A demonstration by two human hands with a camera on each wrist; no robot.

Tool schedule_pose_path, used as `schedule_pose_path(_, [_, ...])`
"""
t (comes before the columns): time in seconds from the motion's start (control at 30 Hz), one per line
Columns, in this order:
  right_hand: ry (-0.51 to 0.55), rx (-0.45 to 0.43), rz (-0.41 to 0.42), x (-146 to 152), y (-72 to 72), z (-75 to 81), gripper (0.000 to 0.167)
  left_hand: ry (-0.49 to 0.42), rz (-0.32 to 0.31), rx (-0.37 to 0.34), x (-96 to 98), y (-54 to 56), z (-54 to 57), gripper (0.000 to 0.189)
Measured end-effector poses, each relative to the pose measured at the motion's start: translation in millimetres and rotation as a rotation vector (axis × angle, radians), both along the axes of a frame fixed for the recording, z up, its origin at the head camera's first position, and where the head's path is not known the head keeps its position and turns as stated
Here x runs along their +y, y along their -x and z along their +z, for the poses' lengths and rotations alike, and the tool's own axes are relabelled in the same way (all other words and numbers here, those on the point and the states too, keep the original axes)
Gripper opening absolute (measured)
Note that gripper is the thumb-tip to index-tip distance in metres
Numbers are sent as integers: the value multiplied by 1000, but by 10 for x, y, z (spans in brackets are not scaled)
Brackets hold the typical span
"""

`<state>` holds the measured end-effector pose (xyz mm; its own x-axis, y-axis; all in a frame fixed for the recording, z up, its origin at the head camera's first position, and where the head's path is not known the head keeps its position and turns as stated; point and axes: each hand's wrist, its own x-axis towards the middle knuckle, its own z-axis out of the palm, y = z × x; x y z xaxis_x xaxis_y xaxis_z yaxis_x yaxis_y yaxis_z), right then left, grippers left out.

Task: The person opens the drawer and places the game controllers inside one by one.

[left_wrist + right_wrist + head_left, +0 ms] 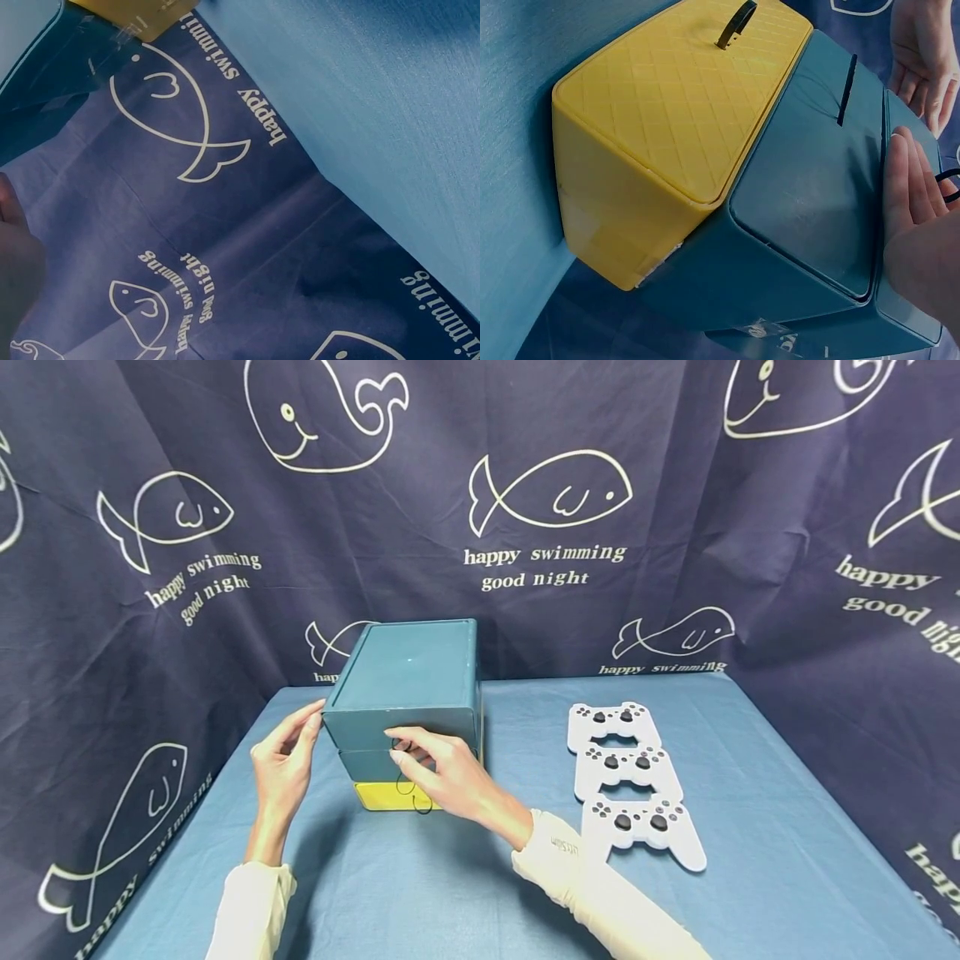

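Note:
A stack of drawer boxes stands on the table: a dark teal top box point(408, 664), a teal middle drawer point(810, 172) and a yellow bottom drawer point(667, 112). Each front carries a black loop pull. My left hand point(285, 756) is at the top box's front left corner, fingertips against its edge. In front of the top drawer is my right hand point(457, 777), thumb and forefinger apart on either side of its loop pull point(949, 184). The fingers look fairly straight in the right wrist view, close to the drawer front.
Three white game-controller-shaped pieces point(637, 822) lie in an overlapping column to the right of the boxes. A blue cloth point(525, 710) covers the table. Dark blue curtains point(555, 410) with fish drawings stand behind and at both sides.

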<state>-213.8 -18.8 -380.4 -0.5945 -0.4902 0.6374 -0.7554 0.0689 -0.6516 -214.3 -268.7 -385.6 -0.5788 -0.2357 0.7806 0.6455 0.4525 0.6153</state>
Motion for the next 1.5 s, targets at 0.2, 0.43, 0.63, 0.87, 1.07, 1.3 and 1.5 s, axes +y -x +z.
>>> schedule_pose_path(0.2, [27, -12, 36, -3, 24, -13, 25, 0, 5, -10, 6, -15, 9, 25])
schedule_pose_path(0.43, [36, -23, 73, 0, -4, -14, 23, 14, 17, -7, 14, -30, 20, 26])
schedule_pose_path(0.63, [45, -23, 100, 0, -71, -7, 24, 34, 29, 3, 57, -72, 79, 26])
schedule_pose_path(0.87, [27, -38, 87, 8, -155, 4, 24, 36, 26, 12, 116, -133, 162, 24])
schedule_pose_path(1.07, [16, -29, 73, 14, -225, -5, 23, 37, 46, 0, 59, -60, 79, 26])
schedule_pose_path(1.3, [20, -48, 72, 15, -319, -5, 23, 34, 59, -12, 28, -37, 41, 27])
schedule_pose_path(1.5, [27, -66, 82, 26, -409, -3, 26, 13, 36, -26, -5, -10, 14, 26])
